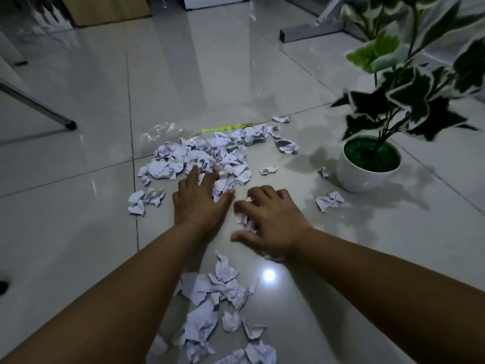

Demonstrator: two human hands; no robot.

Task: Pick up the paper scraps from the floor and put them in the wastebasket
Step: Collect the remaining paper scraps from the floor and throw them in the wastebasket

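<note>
Paper scraps (199,158) lie scattered on the glossy tiled floor (78,219), white and crumpled, too many to count; they fall into two main heaps, one ahead of the hands and a nearer heap (217,306) between the forearms, plus roughly six loose pieces around them. One such stray scrap (329,200) sits near the single white pot (364,177), which is round and smooth and holds a plant with dark, white-edged leaves (409,101). A clear plastic bag (162,131) with a yellow-green strip lies at the far edge of the big heap. Both hands are in view. The left hand (200,198) rests flat with straight fingers on the near edge of the far heap, thumb spread wide. The right hand (270,219) is palm down with fingers curled round a bunch of crumpled scraps on the floor. A thin metal leg (36,103) with a black foot stands at the left
</note>
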